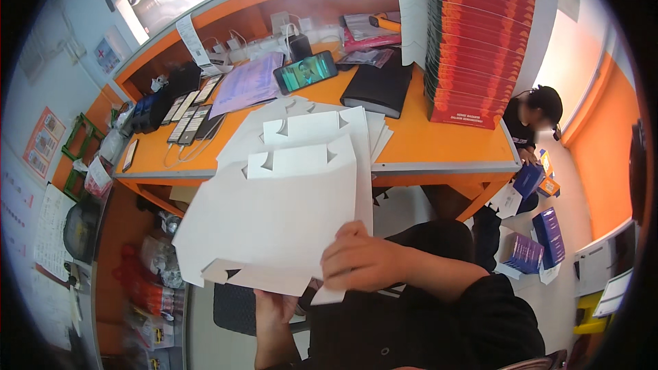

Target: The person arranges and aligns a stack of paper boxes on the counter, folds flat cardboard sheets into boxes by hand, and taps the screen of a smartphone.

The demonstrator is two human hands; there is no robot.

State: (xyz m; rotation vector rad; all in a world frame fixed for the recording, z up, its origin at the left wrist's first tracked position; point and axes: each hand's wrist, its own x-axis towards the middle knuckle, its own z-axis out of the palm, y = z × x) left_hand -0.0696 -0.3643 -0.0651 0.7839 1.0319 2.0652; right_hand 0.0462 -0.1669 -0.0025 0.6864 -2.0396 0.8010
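Nearest of all, the left hand (275, 307) was under the low edge of a big flat white card sheet (274, 212). I could see only its palm, with the fingers hidden behind the sheet, so I could not tell how tightly it gripped. Just to the right, the right hand (363, 258) was closed over the sheet's near right corner, with the fingers curled on top and pinching it. The sheet was held up in the air, tilted, between the person and the desk. It had cut tabs and notches along its far edge, like a box not yet folded.

The step looked like picking one flat box sheet up, ready to fold. I think the next move needed both hands to bend the flaps along their lines while keeping the sheet steady.

A little farther, more white sheets (308, 120) lay in a loose pile on the orange desk (439, 144). Past them sat a phone (306, 72) with a lit screen and a black folder (380, 89). Far right stood a tall stack of red flat boxes (476, 41). On the right, another person (531, 120) crouched by purple boxes (528, 250) on the floor.
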